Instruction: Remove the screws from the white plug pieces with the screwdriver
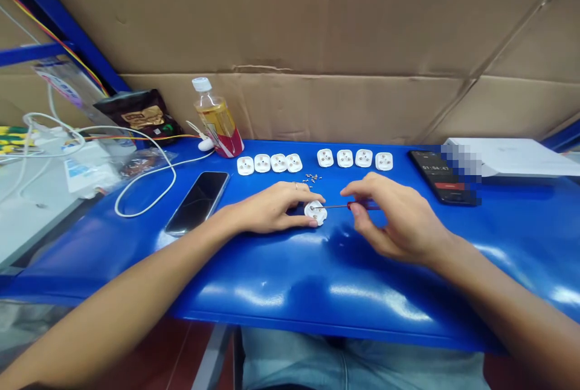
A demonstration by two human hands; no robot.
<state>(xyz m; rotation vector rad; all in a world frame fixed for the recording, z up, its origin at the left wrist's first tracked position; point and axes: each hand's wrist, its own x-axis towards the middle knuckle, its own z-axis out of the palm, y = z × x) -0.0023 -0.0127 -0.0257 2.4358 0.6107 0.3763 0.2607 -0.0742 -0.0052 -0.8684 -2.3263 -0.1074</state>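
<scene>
My left hand [276, 206] grips a small white plastic plug or socket part [318, 215] between thumb and fingers, on the blue tabletop. In my right hand [396, 215] is a screwdriver [335, 206] with a red handle, held between thumb and fingers. Its thin shaft points left and the tip meets the white part near a metal piece. A loose cluster of small brass-coloured screws [312, 179] lies just beyond my left fingers. Behind them, similar white parts stand in two groups, a left group [270, 163] and a right group [354, 159], each with metal pieces inside.
A drink bottle [220, 121] stands at the back left beside a dark pouch [140, 115]. One phone [198, 201] lies left, another phone [441, 179] right, by a white box [507, 157]. A white cable [147, 212] loops across the left. Cardboard [317, 28] walls the back.
</scene>
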